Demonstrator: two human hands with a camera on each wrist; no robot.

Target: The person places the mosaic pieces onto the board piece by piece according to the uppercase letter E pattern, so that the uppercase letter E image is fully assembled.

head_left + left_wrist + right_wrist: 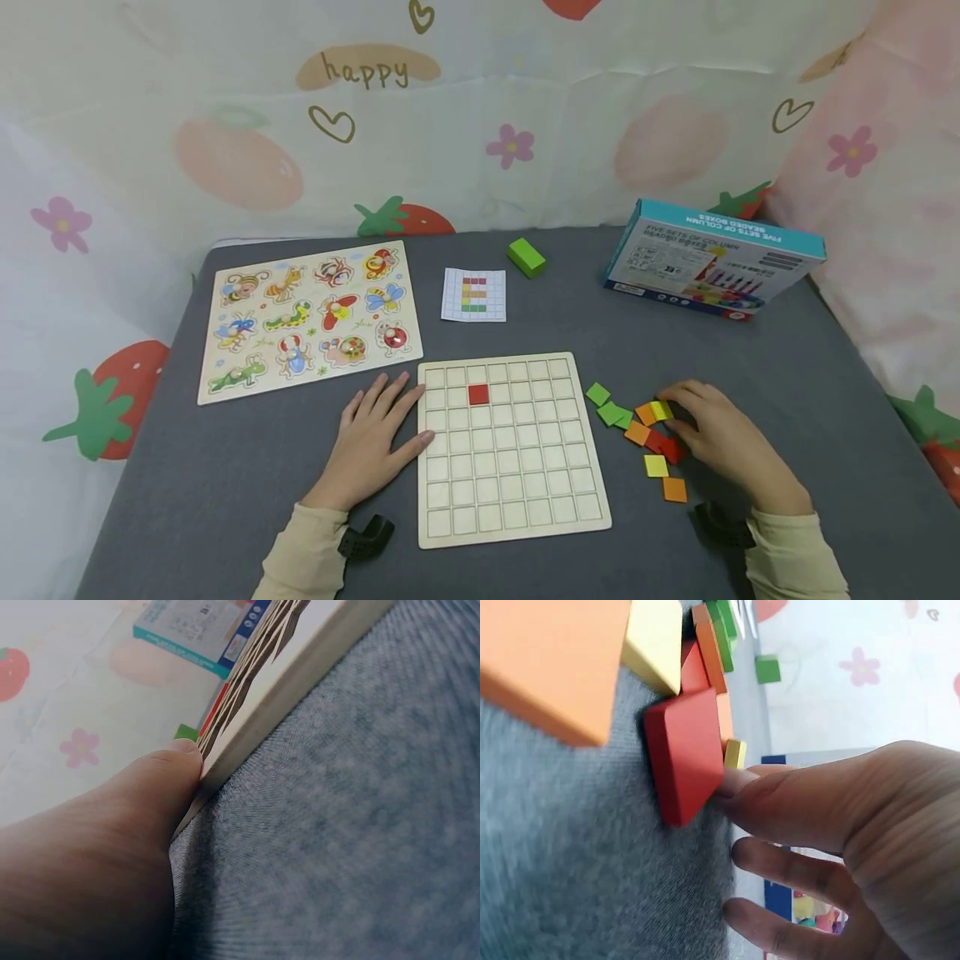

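My left hand [362, 454] lies with spread, straight fingers at the left edge of a wooden grid board [517, 535]; its thumb [169, 776] presses that edge. One red tile [478, 394] sits in a cell in the board's second row. To the board's right, my right hand [723, 437] reaches into loose tiles, thumb and index fingertip apart beside a yellow tile [662, 410]. In the right wrist view, the thumb tip is right at the corner of a loose red tile [686, 754]; the index finger is hidden there. Orange tiles [675, 490] and green tiles [597, 394] lie around.
A pattern card [474, 312] with coloured squares lies behind the board, near a green block [527, 258]. An insect puzzle board [307, 321] is at the left. At the back right stands a blue-edged box [705, 267]. A printed curtain [465, 125] hangs behind the table.
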